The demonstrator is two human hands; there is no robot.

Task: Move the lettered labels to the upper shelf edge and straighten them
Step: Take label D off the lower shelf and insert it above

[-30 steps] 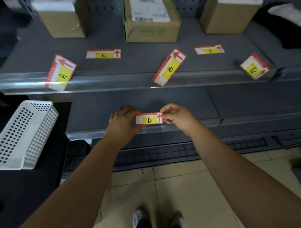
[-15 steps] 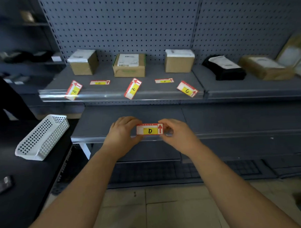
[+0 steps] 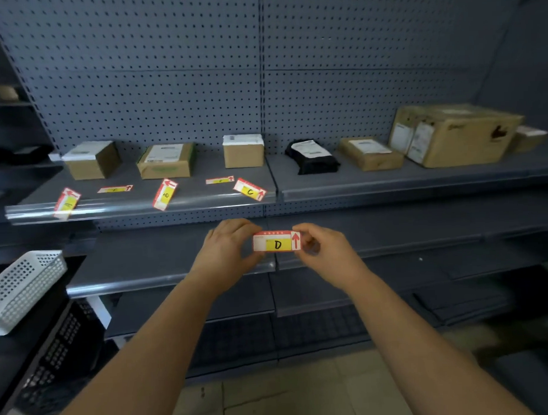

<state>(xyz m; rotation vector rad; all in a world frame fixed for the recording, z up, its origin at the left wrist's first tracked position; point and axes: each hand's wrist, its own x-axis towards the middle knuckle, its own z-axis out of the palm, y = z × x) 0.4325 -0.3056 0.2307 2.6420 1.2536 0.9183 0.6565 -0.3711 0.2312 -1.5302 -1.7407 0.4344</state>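
I hold the D label (image 3: 276, 241), red, white and yellow with a red arrow, level between both hands in front of the lower shelf. My left hand (image 3: 226, 247) pinches its left end, my right hand (image 3: 322, 250) its right end. On the upper shelf edge (image 3: 136, 208) the A label (image 3: 66, 203), the B label (image 3: 164, 194) and the C label (image 3: 249, 189) sit crooked. Two more labels, E (image 3: 115, 189) and F (image 3: 219, 180), lie flat further back on that shelf.
Cardboard boxes (image 3: 165, 160) and a black parcel (image 3: 311, 156) line the back of the upper shelf against the pegboard wall. A white perforated basket (image 3: 20, 287) rests tilted on a dark surface at the left. The lower shelf (image 3: 144, 261) is bare.
My view has tilted up from the floor toward the pegboard wall. Both hands keep their hold on the D label and have lifted it off the lower shelf edge.
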